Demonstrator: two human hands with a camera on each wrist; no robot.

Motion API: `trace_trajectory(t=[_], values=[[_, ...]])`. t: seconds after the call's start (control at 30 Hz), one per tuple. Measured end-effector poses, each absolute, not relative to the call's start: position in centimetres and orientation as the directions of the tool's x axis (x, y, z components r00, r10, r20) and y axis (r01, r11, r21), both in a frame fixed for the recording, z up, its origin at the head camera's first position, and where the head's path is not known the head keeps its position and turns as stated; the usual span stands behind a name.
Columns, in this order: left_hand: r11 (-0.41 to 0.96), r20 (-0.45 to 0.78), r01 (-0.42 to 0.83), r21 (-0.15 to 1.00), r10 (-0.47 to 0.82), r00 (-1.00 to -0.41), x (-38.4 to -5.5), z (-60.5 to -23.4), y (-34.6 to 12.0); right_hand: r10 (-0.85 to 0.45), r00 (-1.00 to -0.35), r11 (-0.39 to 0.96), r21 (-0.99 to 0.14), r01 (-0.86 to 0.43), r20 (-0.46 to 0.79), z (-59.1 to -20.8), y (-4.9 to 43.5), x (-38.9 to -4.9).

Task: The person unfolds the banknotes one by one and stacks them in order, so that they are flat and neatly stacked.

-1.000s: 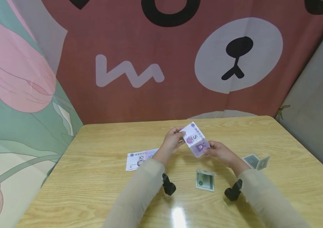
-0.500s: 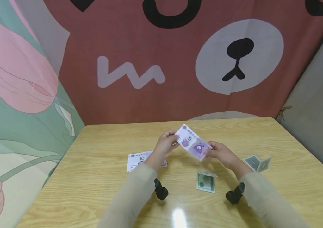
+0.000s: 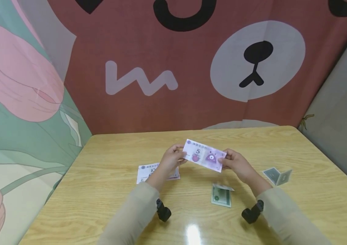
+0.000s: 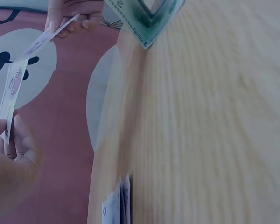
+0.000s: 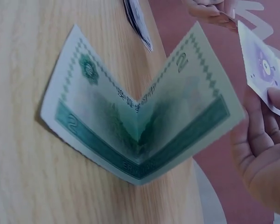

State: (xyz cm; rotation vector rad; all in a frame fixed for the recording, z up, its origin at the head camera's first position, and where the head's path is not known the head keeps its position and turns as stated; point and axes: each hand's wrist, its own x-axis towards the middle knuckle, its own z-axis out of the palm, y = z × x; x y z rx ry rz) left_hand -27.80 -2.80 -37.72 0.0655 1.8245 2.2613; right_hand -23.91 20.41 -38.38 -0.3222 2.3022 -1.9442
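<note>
A purple play banknote (image 3: 204, 155) marked 5 is held up over the table between both hands, creased across its middle. My left hand (image 3: 171, 160) pinches its left end between thumb and fingers, while my right hand (image 3: 236, 163) pinches the right end. In the left wrist view the note (image 4: 15, 86) bends at the crease. A pile of notes (image 3: 149, 170) marked 10 lies below my left forearm, partly covered by it. The green banknote (image 5: 139, 140) marked 2 stands half-folded on the table, nearest my right wrist.
A grey-green folded note (image 3: 275, 176) lies on the wooden table (image 3: 100, 204) beyond my right forearm, one half standing up. Behind the table's far edge hangs a red cloth (image 3: 149, 112) with a bear print. Black wrist cameras (image 3: 163, 211) hang beneath both sleeves.
The purple note has opened flatter and turned closer to level. My left hand has moved left and slightly down, uncovering more of the pile. My right hand has stayed nearly in place.
</note>
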Motion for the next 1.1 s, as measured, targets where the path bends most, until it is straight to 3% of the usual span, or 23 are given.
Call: trace_trajectory(t=[0.3, 1.1], values=[[-0.128, -0.078, -0.112, 0.985, 0.243, -0.967, -27.0, -38.5, -4.4, -0.144, -0.988, 0.196, -0.978, -0.078, 0.050, -38.4, 19.6, -23.3], [-0.023, -0.018, -0.024, 0.999, 0.239, -0.971, -25.5, -39.3, -9.0, -0.171, -0.981, 0.183, -0.975, -0.127, 0.095, -38.4, 16.6, -22.8]])
